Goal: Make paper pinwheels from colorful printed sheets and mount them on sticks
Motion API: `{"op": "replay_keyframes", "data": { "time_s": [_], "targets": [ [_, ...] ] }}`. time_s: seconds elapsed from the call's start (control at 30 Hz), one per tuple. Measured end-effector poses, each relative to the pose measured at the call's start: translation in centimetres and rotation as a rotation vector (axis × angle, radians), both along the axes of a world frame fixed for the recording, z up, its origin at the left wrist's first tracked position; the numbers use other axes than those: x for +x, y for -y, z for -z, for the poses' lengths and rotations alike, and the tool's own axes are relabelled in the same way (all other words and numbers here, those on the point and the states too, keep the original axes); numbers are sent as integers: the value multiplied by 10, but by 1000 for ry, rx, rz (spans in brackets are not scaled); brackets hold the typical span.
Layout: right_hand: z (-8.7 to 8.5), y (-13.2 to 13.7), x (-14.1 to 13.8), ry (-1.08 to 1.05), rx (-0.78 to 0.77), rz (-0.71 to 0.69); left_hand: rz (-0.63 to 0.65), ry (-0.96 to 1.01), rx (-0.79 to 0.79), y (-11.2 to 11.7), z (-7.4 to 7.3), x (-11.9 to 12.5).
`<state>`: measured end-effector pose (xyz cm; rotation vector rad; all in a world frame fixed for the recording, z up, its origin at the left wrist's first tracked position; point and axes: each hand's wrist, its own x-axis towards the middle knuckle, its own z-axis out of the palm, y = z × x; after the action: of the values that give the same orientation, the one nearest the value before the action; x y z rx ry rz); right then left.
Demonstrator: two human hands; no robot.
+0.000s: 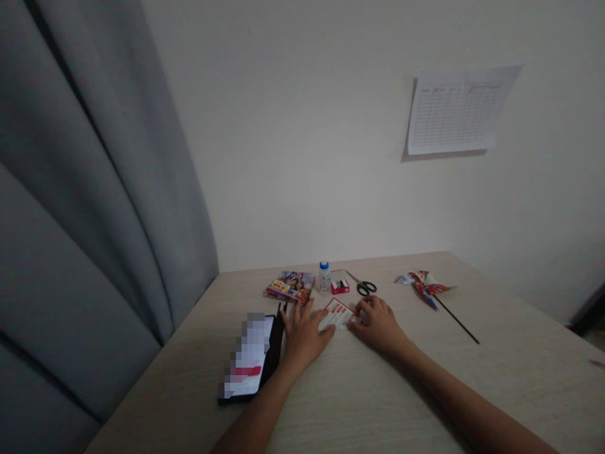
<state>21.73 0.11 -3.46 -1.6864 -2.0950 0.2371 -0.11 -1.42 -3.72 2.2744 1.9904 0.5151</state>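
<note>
A small white paper sheet with red print [338, 309] lies on the table between my hands, one corner pointing away from me. My left hand [304, 334] is open, its fingers spread flat, with the thumb and fingertips at the sheet's left edge. At the right corner of the sheet, my right hand [379, 323] has its fingers curled together with the thumb on the paper edge. That corner is partly hidden under the fingers. Just beyond the sheet stand a white bottle with a blue cap [324, 277] and a small red box [339, 287].
Black-handled scissors [366, 288] lie behind my right hand. A stack of colourful printed magazines [290, 285] is at the back left. A phone [250, 356] lies by my left forearm, near thin dark sticks [282, 309]. A paper pinwheel [426, 289] rests on the right.
</note>
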Motion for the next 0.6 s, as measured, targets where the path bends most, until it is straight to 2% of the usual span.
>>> {"op": "replay_keyframes", "data": {
  "time_s": [0.33,0.6],
  "targets": [
    [4,7,-15,57,57,121,-45,19,-5,0,-5,9],
    [2,2,-14,26,-16,128,-81,67,-19,0,-11,12]
  ]
}}
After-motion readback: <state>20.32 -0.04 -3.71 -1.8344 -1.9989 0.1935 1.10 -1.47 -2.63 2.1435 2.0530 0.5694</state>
